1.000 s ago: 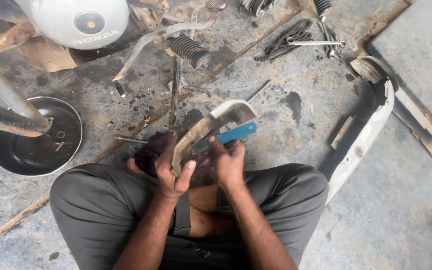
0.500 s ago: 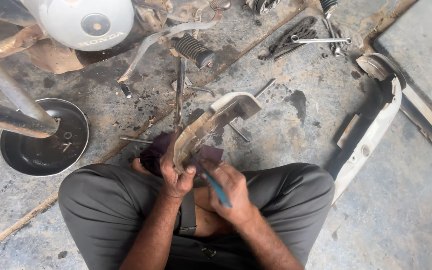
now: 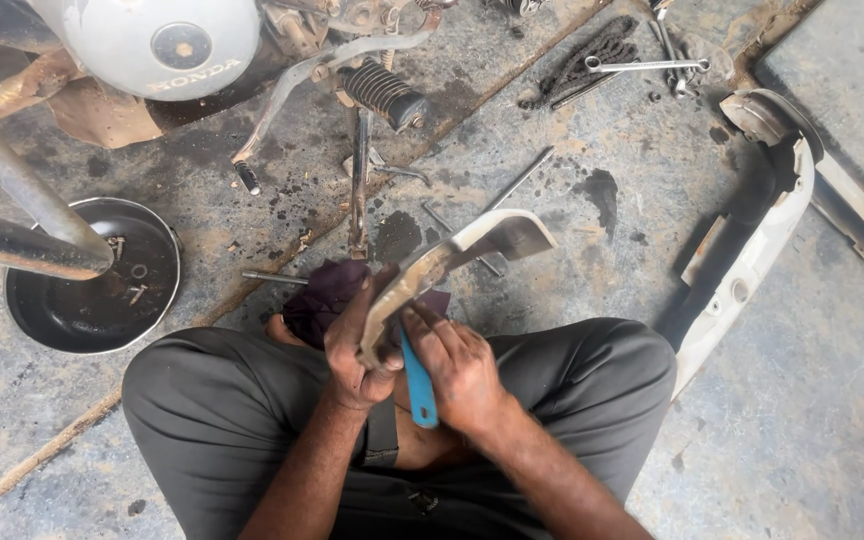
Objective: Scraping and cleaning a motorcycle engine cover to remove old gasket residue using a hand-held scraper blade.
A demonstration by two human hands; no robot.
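Evidently stiff and light: curved metal guard (image 3: pixel 452 262) held above the lap, left hand (image 3: pixel 357 345) clamped on its lower end; right hand (image 3: pixel 462 370) grips blue-handled tool (image 3: pixel 417 380) against it. Greasy, likely slippery.

head-worn view, straight down, close

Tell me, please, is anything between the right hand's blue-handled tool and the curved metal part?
Nothing visible: the right hand holds the blue-handled tool right against the curved metal part, gripped by the left hand.
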